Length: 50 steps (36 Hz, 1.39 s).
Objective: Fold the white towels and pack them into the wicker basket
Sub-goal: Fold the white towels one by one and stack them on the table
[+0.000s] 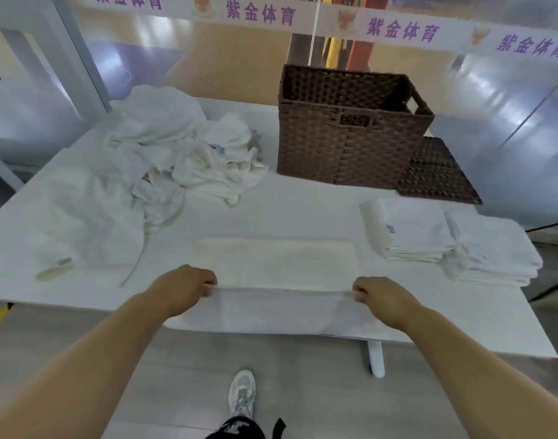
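Corners matter most here: the left grip [189, 286] and the right grip [379, 296] each pinch one end of the near edge of a towel [277, 264], fingers curled round the cloth. The edge runs taut between them, just above the desk [303, 213]. The far part of the towel lies flat on the desk; the near part hangs over the desk's front edge.

The step looks like a half fold, near edge carried to far edge. To do it well, hold both grips level and the same way apart so the edge is straight, then carry it forward low over the cloth. Set the corners down on the far corners before letting go. A slack or skewed edge would likely give a crooked fold that stacks badly. A flat sweep outward from the fold should then press out any trapped air.

Further out, two stacks [413, 232] of folded towels lie to the right, touching each other. A heap [163, 144] of unfolded towels lies at the left rear. The basket [341, 144] stands open at the back right, its lid [436, 172] flat beside it. No towel shows inside the basket from here, so packing seems not yet begun
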Each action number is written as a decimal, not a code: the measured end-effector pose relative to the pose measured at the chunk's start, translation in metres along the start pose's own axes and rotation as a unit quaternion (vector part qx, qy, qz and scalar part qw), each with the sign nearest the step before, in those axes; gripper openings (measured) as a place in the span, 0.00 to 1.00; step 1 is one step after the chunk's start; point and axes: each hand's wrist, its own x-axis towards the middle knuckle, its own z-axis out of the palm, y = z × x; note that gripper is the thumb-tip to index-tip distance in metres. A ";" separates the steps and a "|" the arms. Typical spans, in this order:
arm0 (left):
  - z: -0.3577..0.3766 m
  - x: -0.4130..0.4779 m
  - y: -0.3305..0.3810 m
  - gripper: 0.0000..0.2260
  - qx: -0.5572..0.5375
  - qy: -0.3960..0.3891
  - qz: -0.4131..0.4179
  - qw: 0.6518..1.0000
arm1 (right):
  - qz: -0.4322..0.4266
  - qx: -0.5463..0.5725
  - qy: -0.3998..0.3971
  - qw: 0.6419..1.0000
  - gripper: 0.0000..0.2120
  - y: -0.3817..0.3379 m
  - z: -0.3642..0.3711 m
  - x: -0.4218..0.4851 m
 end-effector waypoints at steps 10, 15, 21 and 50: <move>-0.039 0.069 0.004 0.09 -0.021 0.091 -0.044 0.995 | 0.042 -0.004 0.096 0.994 0.07 -0.009 -0.048 0.072; -0.040 0.110 -0.001 0.11 -0.033 0.055 -0.053 0.997 | 0.048 -0.041 0.065 0.996 0.07 -0.008 -0.055 0.115; -0.028 0.151 -0.010 0.11 -0.018 -0.017 -0.046 0.999 | 0.088 -0.053 0.023 0.994 0.08 -0.001 -0.035 0.159; -0.014 0.209 -0.005 0.14 0.076 -0.083 -0.032 0.993 | 0.108 -0.109 0.042 0.987 0.13 -0.003 -0.012 0.211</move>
